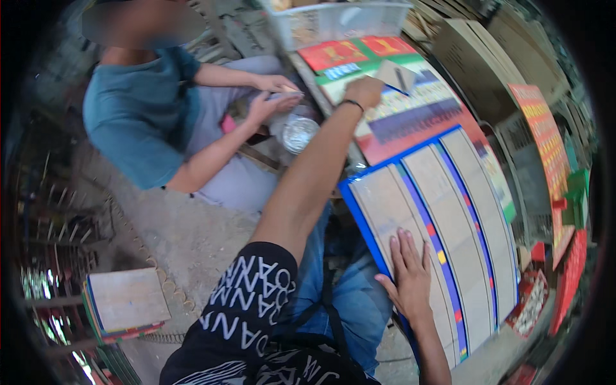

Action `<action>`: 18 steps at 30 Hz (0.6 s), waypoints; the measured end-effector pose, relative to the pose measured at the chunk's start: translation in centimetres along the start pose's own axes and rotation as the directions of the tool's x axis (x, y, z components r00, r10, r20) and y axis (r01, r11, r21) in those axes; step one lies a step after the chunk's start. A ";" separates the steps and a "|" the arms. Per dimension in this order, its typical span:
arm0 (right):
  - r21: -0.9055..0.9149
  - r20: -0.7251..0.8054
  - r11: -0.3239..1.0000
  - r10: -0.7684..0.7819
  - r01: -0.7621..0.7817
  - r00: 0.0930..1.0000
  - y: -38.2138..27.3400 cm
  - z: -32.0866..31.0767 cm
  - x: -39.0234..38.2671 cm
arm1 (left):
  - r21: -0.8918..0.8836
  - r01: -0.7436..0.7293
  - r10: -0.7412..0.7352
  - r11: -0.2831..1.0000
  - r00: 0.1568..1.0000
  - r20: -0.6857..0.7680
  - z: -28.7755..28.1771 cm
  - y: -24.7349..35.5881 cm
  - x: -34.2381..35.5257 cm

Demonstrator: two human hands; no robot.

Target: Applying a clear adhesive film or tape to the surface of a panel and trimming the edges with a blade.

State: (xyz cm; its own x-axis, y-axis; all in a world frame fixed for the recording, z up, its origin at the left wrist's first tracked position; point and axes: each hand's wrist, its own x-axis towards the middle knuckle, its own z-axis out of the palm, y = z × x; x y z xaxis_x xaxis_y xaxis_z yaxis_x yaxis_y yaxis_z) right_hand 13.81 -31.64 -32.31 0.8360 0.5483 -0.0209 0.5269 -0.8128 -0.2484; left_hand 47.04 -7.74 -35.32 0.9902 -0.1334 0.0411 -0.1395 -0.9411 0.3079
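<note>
My left hand, with a dark band at the wrist, reaches far over a colourful printed sheet. Its fingers look curled and are mostly hidden. A thin blue stick and a small greyish-tan flat piece show just beyond them; I cannot tell which of these it grips. Closer in, my right hand lies flat with fingers spread on a large board. This board has pale wooden panels, a blue edge and blue strips marked with red and yellow. It overlaps the printed sheet.
Across from me a seated person handles something small near a shiny silver bowl. A white plastic bin stands at the back. Cardboard boxes and a red-orange panel line the right. Stacked boards sit at lower left.
</note>
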 end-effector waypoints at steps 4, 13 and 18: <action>0.023 0.009 0.999 0.027 -0.027 1.000 0.5 0.1 -0.4 | -0.463 -0.292 0.228 0.837 0.955 -0.190 -0.8 5.8 -9.6; -0.009 -0.026 0.995 -0.095 0.094 0.995 0.0 -0.3 0.2 | -0.246 -0.517 0.509 0.820 0.855 -0.100 -0.2 8.3 -31.0; 0.001 -0.056 0.985 -0.173 0.173 0.983 0.3 0.2 2.3 | -0.245 -0.520 0.505 0.818 0.854 -0.127 2.4 7.5 -31.1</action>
State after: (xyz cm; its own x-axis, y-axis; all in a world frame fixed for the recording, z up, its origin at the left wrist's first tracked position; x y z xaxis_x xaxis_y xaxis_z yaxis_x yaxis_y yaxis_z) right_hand 15.89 -30.56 -32.62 0.7399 0.6684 0.0770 0.6633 -0.7056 -0.2491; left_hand 15.22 -11.40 -36.54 0.7755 -0.5492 0.3114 -0.6285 -0.6244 0.4639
